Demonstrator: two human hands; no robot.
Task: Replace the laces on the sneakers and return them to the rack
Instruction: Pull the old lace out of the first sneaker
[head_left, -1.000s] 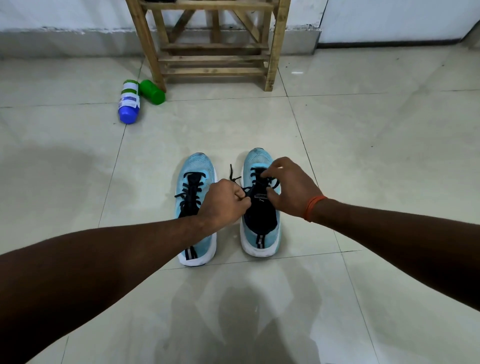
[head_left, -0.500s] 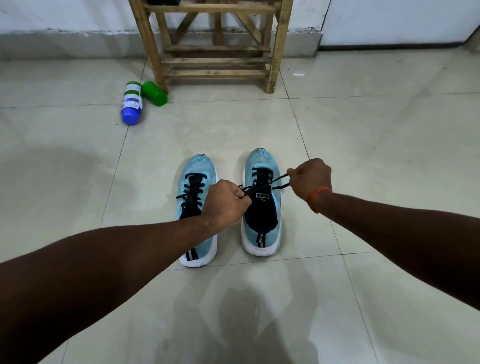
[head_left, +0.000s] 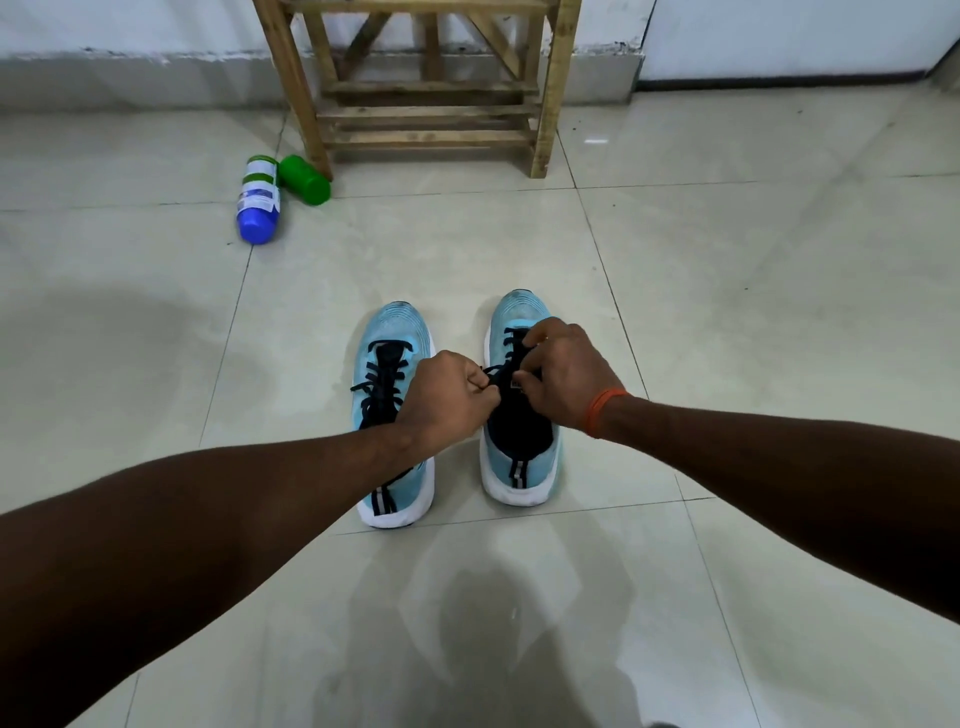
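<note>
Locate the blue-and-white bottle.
Head view: the blue-and-white bottle lies on the floor, beyond and left of the sneakers, next to the green bottle by the wooden rack.

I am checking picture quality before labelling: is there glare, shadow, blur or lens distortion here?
Head view: soft even light, no hard glare; the glossy tile floor shows the person's dim shadow near the bottom edge; the wide-angle lens bends grout lines and leans the wooden rack; left hand, right hand and black lace look sharp.
</note>
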